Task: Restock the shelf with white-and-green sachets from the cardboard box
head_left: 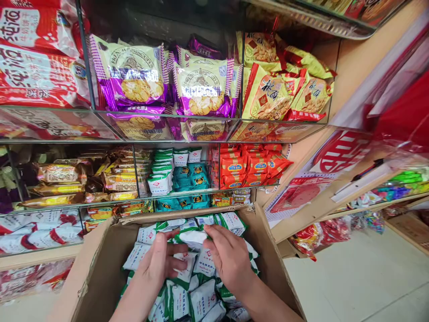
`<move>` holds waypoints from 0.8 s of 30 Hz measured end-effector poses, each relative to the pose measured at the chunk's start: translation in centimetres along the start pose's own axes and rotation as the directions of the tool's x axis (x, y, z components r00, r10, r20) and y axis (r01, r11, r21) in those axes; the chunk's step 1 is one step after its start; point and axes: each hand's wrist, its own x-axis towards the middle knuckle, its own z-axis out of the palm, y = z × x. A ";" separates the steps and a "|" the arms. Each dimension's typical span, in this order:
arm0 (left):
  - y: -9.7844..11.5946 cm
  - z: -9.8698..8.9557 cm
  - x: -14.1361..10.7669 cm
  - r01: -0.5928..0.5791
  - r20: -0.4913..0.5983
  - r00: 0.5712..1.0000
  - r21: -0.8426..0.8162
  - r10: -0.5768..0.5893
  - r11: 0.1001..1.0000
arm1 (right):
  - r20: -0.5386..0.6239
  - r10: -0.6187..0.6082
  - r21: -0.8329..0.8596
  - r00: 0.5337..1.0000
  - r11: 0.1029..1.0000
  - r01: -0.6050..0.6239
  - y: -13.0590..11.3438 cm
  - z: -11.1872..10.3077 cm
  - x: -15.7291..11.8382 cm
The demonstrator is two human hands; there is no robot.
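The box [103, 268] stands open, with green-and-white packets [203, 297] heaped loosely inside it; one pale packet [193, 238] is seen near the far side of the box, raised between the two hands. The left hand [161, 258] is held over the left part of the box; its fingers are spread and slightly bent, and nothing is seen to be gripped by it. The right hand [229, 259] is held over the right part of the box; its fingers are bent, with the fingertips at the right end of the pale packet; whether that end is pinched or only touched cannot be told. Beyond the box, shelves [187, 193] are filled with snacks; just past its far edge, teal packs [191, 176] are seen beside more green-and-white packs [160, 183], with red packs [256, 165] to their right and yellow packs [56, 188] to their left; higher above the box, purple-and-cream packs [203, 85] are lined up. To the right of the box, a tiled floor [355, 286] is seen.
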 end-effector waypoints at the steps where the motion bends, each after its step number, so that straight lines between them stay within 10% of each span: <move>1: 0.2 0.1 -0.4 0.087 0.070 0.994 -0.124 -0.078 0.989 | 0.031 -0.078 -0.006 0.996 0.997 0.079 0.2 -0.3 -0.2; 7: -0.2 -0.1 -1.2 0.089 0.238 0.971 -0.350 -0.004 0.933 | 0.203 -0.235 0.251 0.951 0.951 0.181 -0.3 -1.3 -1.3; 14: -0.6 -0.2 -0.9 -0.044 0.186 0.978 -0.284 0.100 0.958 | 0.040 0.163 0.406 0.986 0.899 -0.165 -1.9 -0.6 -1.8; 19: -0.9 0.3 -0.5 -0.207 0.141 0.962 -0.184 0.234 0.961 | 0.206 0.436 0.504 0.876 0.720 -0.477 -2.0 0.3 -2.3; 24: -1.1 -1.2 0.1 -0.395 0.009 0.919 0.023 0.395 0.918 | 0.476 0.401 0.517 0.783 0.592 -0.618 -1.4 -0.4 1.4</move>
